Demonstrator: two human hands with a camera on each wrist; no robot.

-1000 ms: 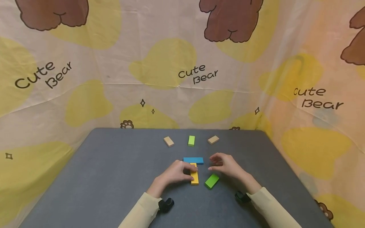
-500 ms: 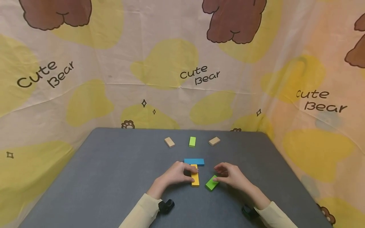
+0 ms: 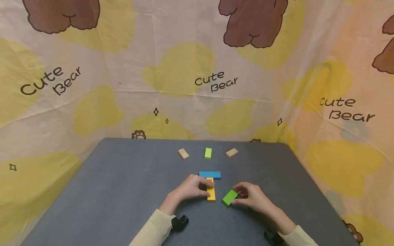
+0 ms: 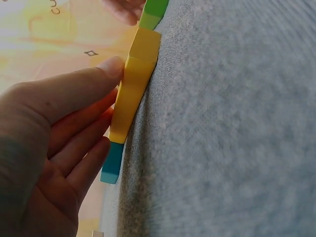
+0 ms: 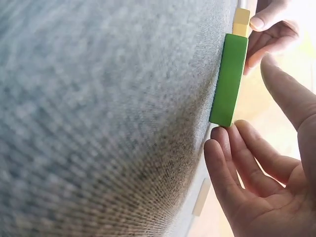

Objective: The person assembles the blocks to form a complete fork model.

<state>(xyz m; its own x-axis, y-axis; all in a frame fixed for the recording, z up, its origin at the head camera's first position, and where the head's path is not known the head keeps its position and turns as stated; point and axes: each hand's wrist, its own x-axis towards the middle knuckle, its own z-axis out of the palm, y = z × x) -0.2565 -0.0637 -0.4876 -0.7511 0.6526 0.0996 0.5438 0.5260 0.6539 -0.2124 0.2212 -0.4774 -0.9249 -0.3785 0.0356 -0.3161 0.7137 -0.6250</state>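
Observation:
A yellow block (image 3: pixel 211 195) lies flat on the grey table, its far end against a blue block (image 3: pixel 210 175) that lies crosswise. My left hand (image 3: pixel 193 187) rests on the yellow block, thumb and fingertips on its upper face in the left wrist view. To the right, a green block (image 3: pixel 230 197) lies flat at a slant. My right hand (image 3: pixel 253 197) is beside it, fingers spread. In the right wrist view the fingertips (image 5: pixel 224 133) are at one end of the green block, perhaps touching; the thumb (image 5: pixel 284 91) stands apart from it.
Farther back on the grey table (image 3: pixel 138 177) lie a light green block (image 3: pixel 208 153) and two pale wooden blocks, one at left (image 3: pixel 183 153) and one at right (image 3: pixel 232 152). A printed cloth (image 3: pixel 172 68) hangs behind the table.
My right hand has come nearer, from beside the blue block to the right side of the green block. The left hand stays on the yellow block.

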